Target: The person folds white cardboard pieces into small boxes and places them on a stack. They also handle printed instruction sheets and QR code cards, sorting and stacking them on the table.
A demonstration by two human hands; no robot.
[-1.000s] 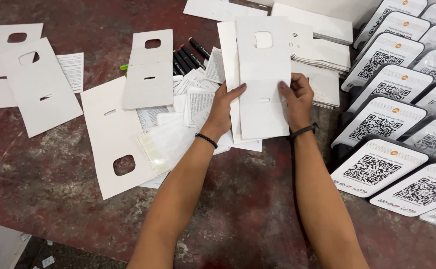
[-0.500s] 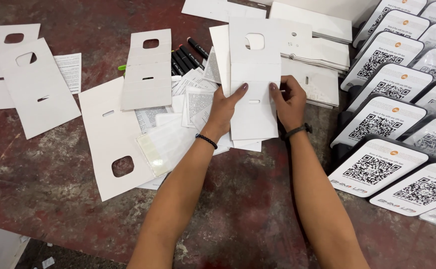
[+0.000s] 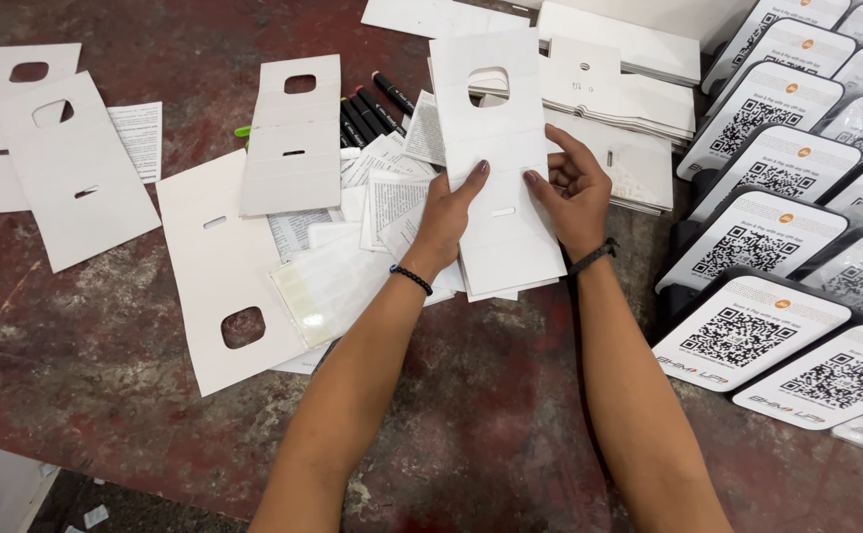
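Narrowed since a second ago, white die-cut card (image 3: 500,168) folding inward; left hand (image 3: 448,212) and right hand (image 3: 571,192) clamped on its edges.

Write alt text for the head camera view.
Two bare hands, left hand and right hand, hold a white die-cut card over a worn red table. Similar white cards and black markers lie left; code-printed stands line the right.

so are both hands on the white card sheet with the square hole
Yes, the left hand and right hand grip the white card sheet by its opposite edges.
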